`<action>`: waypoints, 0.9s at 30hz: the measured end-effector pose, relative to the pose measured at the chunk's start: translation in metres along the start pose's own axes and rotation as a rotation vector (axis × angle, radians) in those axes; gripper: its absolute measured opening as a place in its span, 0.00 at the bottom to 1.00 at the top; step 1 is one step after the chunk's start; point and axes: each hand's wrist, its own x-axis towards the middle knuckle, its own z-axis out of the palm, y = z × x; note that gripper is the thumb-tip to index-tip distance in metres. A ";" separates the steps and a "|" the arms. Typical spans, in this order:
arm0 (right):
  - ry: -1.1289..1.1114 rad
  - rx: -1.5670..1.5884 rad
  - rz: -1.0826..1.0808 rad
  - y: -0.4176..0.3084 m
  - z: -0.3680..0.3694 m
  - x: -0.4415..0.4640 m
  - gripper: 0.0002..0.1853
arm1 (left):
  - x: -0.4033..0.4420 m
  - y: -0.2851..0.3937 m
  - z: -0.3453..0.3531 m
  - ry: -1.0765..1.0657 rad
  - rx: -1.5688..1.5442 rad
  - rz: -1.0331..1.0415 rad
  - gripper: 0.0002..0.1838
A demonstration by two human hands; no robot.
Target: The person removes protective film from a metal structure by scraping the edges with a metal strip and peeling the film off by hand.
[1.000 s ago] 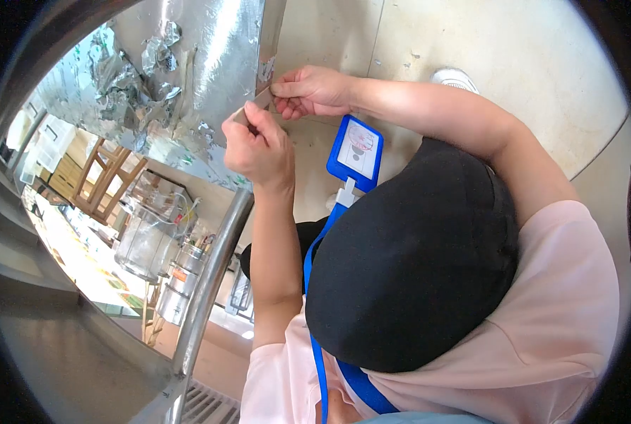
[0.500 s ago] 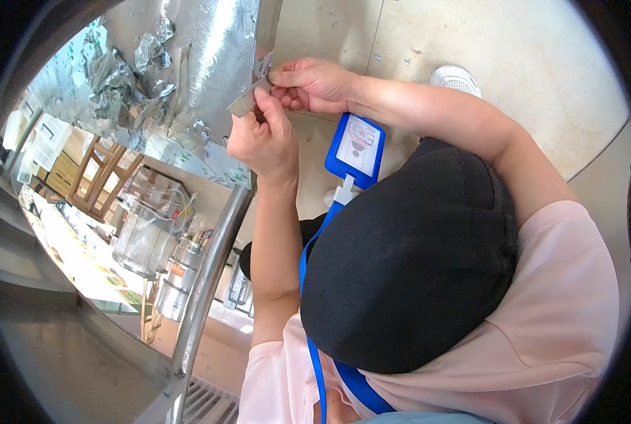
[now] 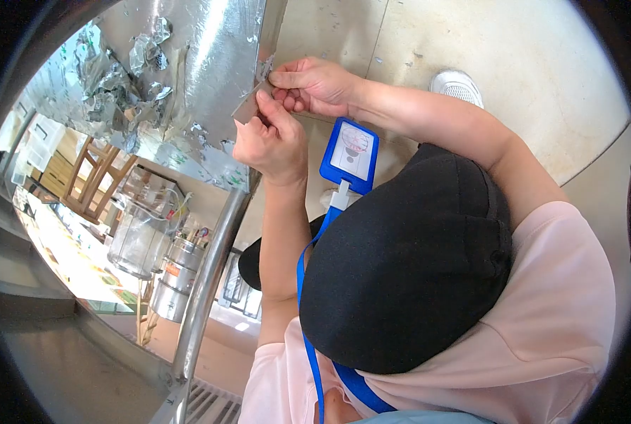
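A thin, flat grey strip (image 3: 247, 108) is pinched at the edge of a shiny metal panel (image 3: 220, 78); its exact kind is unclear. My left hand (image 3: 276, 145) is closed on the strip, its thumb pressed along the near part. Just above, my right hand (image 3: 315, 86) has thumb and fingers closed at the strip's far end, beside ragged film bits (image 3: 264, 67) on the panel's edge. Crumpled, peeled grey film (image 3: 107, 78) clings to the panel left of my hands. Part of the strip is hidden by my fingers.
A metal tube (image 3: 209, 283) runs below the panel. Further left are a wooden stool (image 3: 96, 173), a clear container (image 3: 142, 240) and a metal canister (image 3: 177, 279). A blue badge holder (image 3: 349, 155) hangs near my wrists. My bent knee in black (image 3: 407, 268) is between my arms.
My left hand and the strip appear slightly further right and lower against the panel. Both hands keep their grip. The badge has swung slightly left.
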 end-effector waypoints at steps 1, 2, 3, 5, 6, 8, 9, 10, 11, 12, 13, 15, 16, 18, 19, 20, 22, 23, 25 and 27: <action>0.006 -0.008 0.000 0.000 0.000 0.000 0.09 | -0.001 -0.001 0.001 0.003 0.006 0.008 0.03; 0.003 -0.021 -0.004 -0.001 0.001 -0.001 0.09 | -0.001 -0.001 0.001 0.006 0.012 0.015 0.03; 0.001 -0.034 -0.009 -0.002 0.001 -0.002 0.09 | -0.001 0.000 0.002 0.014 0.002 0.012 0.04; -0.006 -0.051 -0.013 -0.003 0.001 -0.003 0.09 | -0.002 0.000 0.003 0.032 -0.020 0.005 0.04; -0.013 -0.054 -0.014 -0.004 0.001 -0.003 0.09 | -0.002 -0.001 0.004 0.036 -0.015 0.009 0.07; -0.021 -0.055 -0.015 -0.004 0.001 -0.003 0.09 | -0.003 -0.004 0.006 0.045 -0.002 0.019 0.12; -0.020 -0.052 -0.016 -0.004 0.001 -0.002 0.09 | -0.003 -0.003 0.006 0.041 -0.032 -0.017 0.10; -0.019 -0.049 -0.017 -0.004 0.001 -0.002 0.09 | -0.004 -0.002 0.006 0.038 -0.063 -0.053 0.08; -0.028 -0.070 -0.015 -0.005 0.001 -0.002 0.09 | -0.004 -0.001 0.006 0.034 -0.095 -0.089 0.06; -0.036 -0.091 -0.012 -0.006 -0.001 -0.002 0.09 | -0.005 -0.002 0.007 0.031 -0.107 -0.094 0.07; -0.046 -0.110 -0.009 -0.007 -0.002 -0.002 0.10 | -0.005 -0.004 0.008 0.028 -0.119 -0.099 0.08; -0.096 -0.143 0.004 -0.009 -0.005 -0.001 0.10 | -0.003 -0.003 0.000 -0.030 -0.186 -0.157 0.09; -0.123 -0.162 0.006 -0.011 -0.005 -0.001 0.11 | 0.002 0.002 -0.008 -0.085 -0.246 -0.205 0.10; -0.158 -0.169 0.071 -0.015 -0.001 -0.010 0.12 | 0.007 -0.001 -0.032 -0.228 -0.219 -0.273 0.13; -0.174 -0.178 0.102 -0.019 0.001 -0.013 0.12 | 0.010 0.000 -0.039 -0.139 -0.351 -0.388 0.12; -0.140 -0.168 0.084 -0.022 0.002 -0.013 0.13 | 0.012 -0.001 -0.043 -0.055 -0.482 -0.504 0.12; -0.065 -0.131 0.057 -0.021 0.007 -0.017 0.14 | 0.022 -0.013 -0.047 0.039 -0.697 -0.698 0.10; 0.017 -0.114 0.072 -0.022 0.014 -0.019 0.14 | 0.026 -0.018 -0.050 0.090 -0.799 -0.796 0.09; 0.063 -0.057 0.102 -0.022 0.022 -0.018 0.13 | 0.030 -0.023 -0.053 0.028 -0.947 -0.964 0.09; 0.100 -0.004 0.131 -0.027 0.027 -0.016 0.12 | 0.033 -0.025 -0.053 0.006 -1.024 -1.119 0.10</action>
